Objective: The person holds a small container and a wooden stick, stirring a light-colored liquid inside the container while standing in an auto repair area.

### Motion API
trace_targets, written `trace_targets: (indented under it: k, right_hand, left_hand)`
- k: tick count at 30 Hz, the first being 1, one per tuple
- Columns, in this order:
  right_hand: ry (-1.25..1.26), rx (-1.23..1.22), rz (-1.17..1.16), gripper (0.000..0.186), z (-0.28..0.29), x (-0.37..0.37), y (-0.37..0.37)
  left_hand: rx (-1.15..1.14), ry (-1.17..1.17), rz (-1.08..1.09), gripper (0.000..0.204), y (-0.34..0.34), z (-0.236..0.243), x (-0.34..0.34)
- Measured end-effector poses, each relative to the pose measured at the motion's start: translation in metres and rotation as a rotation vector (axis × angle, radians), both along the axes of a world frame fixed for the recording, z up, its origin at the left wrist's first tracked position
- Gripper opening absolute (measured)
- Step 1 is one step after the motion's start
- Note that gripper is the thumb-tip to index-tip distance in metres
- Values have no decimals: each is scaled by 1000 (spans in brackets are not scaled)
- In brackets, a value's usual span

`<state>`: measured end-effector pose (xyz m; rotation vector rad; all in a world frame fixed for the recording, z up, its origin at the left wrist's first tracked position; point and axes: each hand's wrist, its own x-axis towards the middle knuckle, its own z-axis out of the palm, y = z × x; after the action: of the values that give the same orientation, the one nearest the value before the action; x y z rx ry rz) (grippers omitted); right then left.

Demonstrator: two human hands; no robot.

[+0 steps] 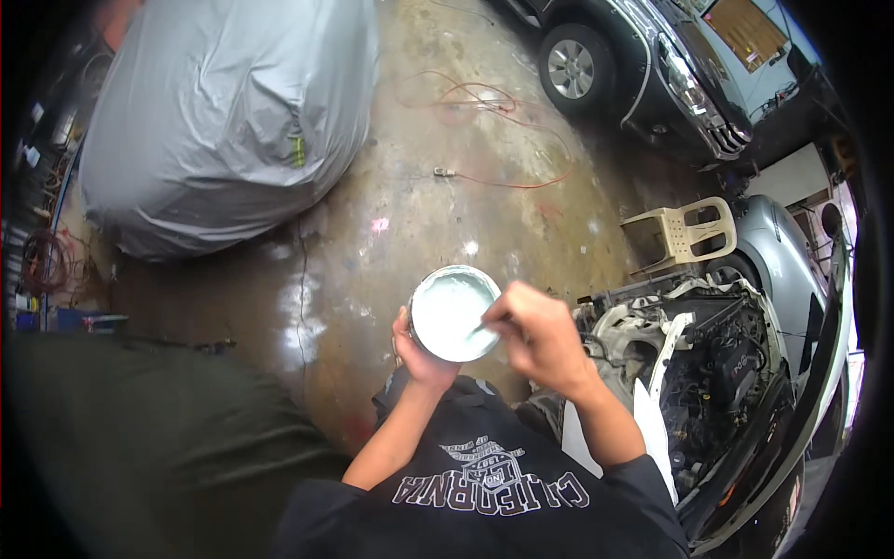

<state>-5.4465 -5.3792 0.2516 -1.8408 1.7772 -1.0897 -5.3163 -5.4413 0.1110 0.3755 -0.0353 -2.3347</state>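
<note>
Shirt (596, 526) lay nearest, black. Forearms (396, 438) angled inward, meeting ahead of it. Left hand (424, 359) curled round the tub (456, 269) from lower left; right hand (540, 334), pinched on a stick (480, 328), hung at the tub's right rim, over pale paste (447, 306).

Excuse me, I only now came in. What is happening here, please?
The person's left hand supports an open round can of pale material. The right hand grips a thin stick, its end seemingly in that material. Both hands are to the left of an exposed car engine.
</note>
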Motion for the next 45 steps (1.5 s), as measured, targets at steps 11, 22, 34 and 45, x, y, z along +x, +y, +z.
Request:
trace_targets:
  k: [11, 22, 34, 45]
  right_hand:
    - [-173, -57, -556, 11, 8, -85, -94]
    - [-171, -97, -523, 9, -11, -207, -150]
    - [-353, -135, -509, 10, -10, -341, -182]
    - [-306, -184, -789, 11, -21, -448, -251]
  left_hand:
    - [-120, 1, -131, 67, -94, 15, -77]
    - [-190, -17, -138, 66, -170, 10, -208]
    - [-196, -34, -237, 67, -214, 10, -350]
    - [-198, -76, -375, 70, -287, 0, -468]
